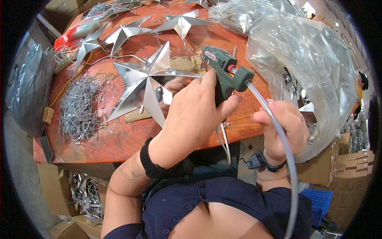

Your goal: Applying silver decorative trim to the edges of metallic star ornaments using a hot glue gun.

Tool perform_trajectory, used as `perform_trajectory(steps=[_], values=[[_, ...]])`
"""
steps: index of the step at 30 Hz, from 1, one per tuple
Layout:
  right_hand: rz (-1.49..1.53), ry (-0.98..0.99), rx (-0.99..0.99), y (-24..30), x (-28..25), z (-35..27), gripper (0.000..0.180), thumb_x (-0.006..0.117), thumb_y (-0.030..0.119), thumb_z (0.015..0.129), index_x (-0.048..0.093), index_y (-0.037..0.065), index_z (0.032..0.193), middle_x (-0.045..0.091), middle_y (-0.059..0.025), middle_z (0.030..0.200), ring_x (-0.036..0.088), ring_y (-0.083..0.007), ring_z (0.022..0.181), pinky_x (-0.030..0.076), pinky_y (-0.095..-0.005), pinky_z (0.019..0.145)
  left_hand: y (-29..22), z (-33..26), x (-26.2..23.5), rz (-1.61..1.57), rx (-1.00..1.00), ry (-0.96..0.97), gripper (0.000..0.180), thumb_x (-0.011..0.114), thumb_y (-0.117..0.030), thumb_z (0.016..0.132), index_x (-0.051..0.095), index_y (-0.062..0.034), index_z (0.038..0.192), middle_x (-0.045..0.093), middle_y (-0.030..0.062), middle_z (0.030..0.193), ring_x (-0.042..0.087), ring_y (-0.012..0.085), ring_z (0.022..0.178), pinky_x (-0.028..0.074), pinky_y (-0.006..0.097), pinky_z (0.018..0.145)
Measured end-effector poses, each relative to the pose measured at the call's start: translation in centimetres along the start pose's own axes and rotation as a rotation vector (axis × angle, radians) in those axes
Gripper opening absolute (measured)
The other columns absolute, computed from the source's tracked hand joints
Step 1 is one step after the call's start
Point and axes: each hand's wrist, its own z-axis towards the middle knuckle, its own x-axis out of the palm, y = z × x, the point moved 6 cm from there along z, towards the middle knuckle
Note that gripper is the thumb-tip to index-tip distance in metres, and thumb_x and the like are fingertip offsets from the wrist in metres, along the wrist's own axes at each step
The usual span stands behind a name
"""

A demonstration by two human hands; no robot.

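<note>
My left hand point(191, 111) is wrapped round the handle of a dark green glue gun point(219, 59), held above the table. A long translucent glue stick point(281, 133) runs out of the gun's back and curves down past my right hand point(288, 125). That hand is raised beside the stick with its fingers curled in; whatever they may hold is hidden. Under and left of my left hand lies a large shiny silver star point(145, 79) with a line of silver trim along one ridge. Part of the star is covered by my hand.
Smaller silver stars point(123, 35) lie across the far side of the red wooden table point(242, 123). A heap of silver tinsel point(81, 107) sits at the left, near a grey plastic bag point(30, 87). Large clear plastic bags point(302, 59) cover the right side. A cardboard box point(55, 187) holds silver pieces below.
</note>
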Motion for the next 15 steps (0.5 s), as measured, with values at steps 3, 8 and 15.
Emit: perform_trajectory(steps=[3,8,15], values=[[0.442,-0.13,0.563,-2.5,2.9,-0.6,0.039,0.071,0.019,0.077,0.054,-0.001,0.106,0.062,-0.008,0.096,0.057,-0.0142,0.088,0.046,-0.0242,0.075,0.2,0.1,0.2,-0.005,-0.011,-0.007,0.039,0.064,-0.03,0.078,0.048,0.0037,0.088,0.059,0.0209,0.074,0.061,0.0363,0.069,0.049,0.04,0.06],[0.745,0.182,0.909,-4.8,8.1,-3.1,0.037,0.066,0.026,0.083,0.055,0.002,0.108,0.056,-0.0018,0.091,0.05,-0.0068,0.078,0.044,-0.0228,0.073,-0.4,-0.3,0.6,0.064,0.097,0.043,0.041,0.063,-0.023,0.079,0.047,0.0094,0.099,0.056,0.0266,0.092,0.06,0.0366,0.083,0.051,0.037,0.066],[1.114,0.084,1.064,-7.5,8.5,-1.4,0.035,0.05,0.025,0.089,0.052,-0.002,0.112,0.061,-0.0136,0.102,0.059,-0.0209,0.096,0.047,-0.0336,0.082,-0.1,-2.7,-2.5,-0.49,0.057,0.187,0.061,0.065,-0.015,0.079,0.039,0.0026,0.131,0.055,0.0231,0.11,0.052,0.0384,0.104,0.046,0.038,0.083]])
